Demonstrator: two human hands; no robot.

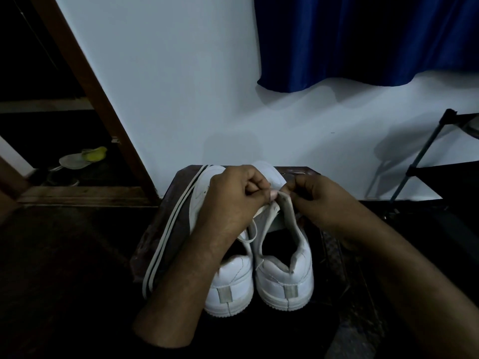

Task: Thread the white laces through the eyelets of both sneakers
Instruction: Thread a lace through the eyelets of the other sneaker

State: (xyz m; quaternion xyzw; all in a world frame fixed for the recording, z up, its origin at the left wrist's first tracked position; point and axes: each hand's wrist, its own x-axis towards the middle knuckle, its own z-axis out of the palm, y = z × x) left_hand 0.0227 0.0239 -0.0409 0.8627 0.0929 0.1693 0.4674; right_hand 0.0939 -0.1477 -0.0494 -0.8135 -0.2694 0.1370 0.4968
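Observation:
Two white sneakers stand side by side on a small dark table [155,221], heels toward me: the left sneaker [230,283] and the right sneaker [285,275]. My left hand [233,200] and my right hand [318,203] meet over the right sneaker's tongue and eyelet row. The left hand's fingers curl and pinch a white lace [250,235] at the eyelet flap; the lace loops down between the shoes. The right hand pinches the flap edge or the lace end, and which one is hidden. A second long white lace [168,237] lies along the table's left side.
A white wall rises just behind the table, with a blue curtain [363,40] hanging at the upper right. A brown door frame [90,99] leans at the left, with a dark room beyond. A black metal rack [425,156] stands at the right. The floor is dark.

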